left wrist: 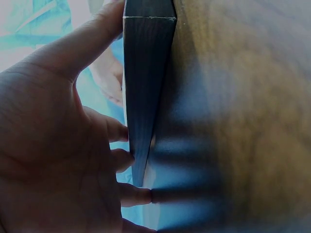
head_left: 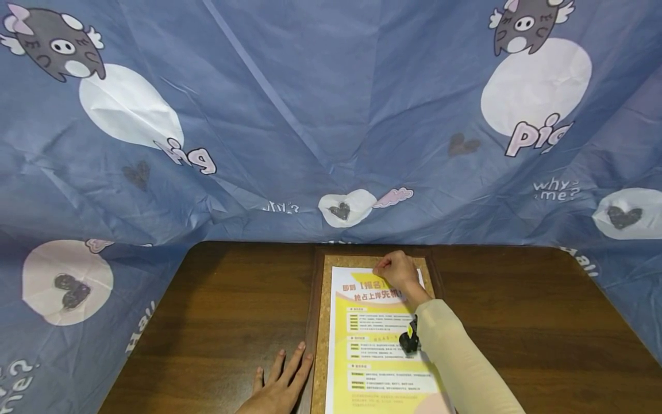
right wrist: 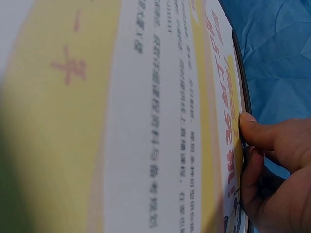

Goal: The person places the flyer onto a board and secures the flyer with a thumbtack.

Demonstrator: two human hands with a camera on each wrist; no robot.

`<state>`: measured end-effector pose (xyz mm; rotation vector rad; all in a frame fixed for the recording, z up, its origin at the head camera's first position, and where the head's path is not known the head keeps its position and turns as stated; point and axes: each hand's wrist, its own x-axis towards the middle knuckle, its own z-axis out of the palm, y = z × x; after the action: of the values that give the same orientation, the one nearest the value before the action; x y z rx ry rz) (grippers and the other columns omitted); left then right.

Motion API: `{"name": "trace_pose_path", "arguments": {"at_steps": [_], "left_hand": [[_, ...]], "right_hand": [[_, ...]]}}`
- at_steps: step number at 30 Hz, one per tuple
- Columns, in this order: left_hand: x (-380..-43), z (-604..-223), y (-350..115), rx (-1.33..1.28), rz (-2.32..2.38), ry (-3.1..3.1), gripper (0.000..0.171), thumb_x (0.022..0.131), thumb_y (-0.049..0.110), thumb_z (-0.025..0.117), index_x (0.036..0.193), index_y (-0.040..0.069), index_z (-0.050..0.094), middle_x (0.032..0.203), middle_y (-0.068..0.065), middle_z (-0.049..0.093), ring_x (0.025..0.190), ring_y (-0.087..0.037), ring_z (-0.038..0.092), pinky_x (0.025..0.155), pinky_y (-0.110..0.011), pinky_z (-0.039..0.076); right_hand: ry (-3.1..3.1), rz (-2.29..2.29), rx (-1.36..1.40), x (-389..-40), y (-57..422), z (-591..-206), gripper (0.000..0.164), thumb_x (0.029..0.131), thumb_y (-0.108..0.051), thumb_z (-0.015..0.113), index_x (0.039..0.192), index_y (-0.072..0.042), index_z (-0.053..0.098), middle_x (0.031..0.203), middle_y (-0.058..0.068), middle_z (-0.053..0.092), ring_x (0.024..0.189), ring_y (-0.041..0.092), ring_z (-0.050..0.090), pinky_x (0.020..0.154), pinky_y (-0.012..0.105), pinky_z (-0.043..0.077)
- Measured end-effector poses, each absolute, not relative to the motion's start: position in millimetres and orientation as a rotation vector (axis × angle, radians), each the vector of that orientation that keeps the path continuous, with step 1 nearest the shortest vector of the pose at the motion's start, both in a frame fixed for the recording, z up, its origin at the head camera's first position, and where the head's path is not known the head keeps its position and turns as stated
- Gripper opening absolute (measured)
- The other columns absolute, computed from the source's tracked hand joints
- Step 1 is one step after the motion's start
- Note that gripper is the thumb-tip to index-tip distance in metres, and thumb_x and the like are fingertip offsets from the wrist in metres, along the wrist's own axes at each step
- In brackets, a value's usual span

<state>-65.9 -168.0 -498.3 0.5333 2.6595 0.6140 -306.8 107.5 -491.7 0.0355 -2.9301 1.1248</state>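
A yellow and white printed poster lies over a cork board with a dark wooden frame. My right hand is at the poster's top edge, thumb and curled fingers pinching there. The right wrist view has this hand side-on at the edge; whether a small thing sits between the fingertips is hidden. My left hand lies beside the frame's left side, fingers spread and fairly straight. In the left wrist view, the left hand has its thumb and fingers along the frame's dark side.
Beneath the board is a brown wooden table with rounded far corners. Behind it hangs a blue cloth printed with pigs and hearts. A black device is strapped at the right wrist, over the poster.
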Motion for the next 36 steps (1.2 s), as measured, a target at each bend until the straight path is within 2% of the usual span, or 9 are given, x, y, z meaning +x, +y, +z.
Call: {"name": "trace_pose_path", "arguments": {"at_steps": [25,36], "left_hand": [[-67.1,-501.7,-167.9,0.542,0.627,2.649,0.111,0.080,0.075,0.061,0.160,0.015,0.013,0.165,-0.012,0.003,0.142,-0.052,0.015,0.092,-0.085,0.018],[-67.7,-502.3,-169.3,0.535,0.642,2.632,0.110,0.081,0.074,0.061,0.159,0.012,0.014,0.164,-0.013,0.002,0.142,-0.053,0.014,0.091,-0.085,0.017]], "right_hand": [[-2.929,1.170,0.078,-305.7,111.5,-486.6,0.012,0.083,-0.017,0.082,0.077,-0.008,0.076,0.076,0.002,0.070,0.068,0.017,0.061,0.067,0.034,0.051],[-2.913,1.306,0.111,-305.3,113.6,-482.1,0.018,0.093,-0.021,0.071,0.088,-0.004,0.077,0.084,0.005,0.071,0.073,0.018,0.060,0.069,0.033,0.049]]}}
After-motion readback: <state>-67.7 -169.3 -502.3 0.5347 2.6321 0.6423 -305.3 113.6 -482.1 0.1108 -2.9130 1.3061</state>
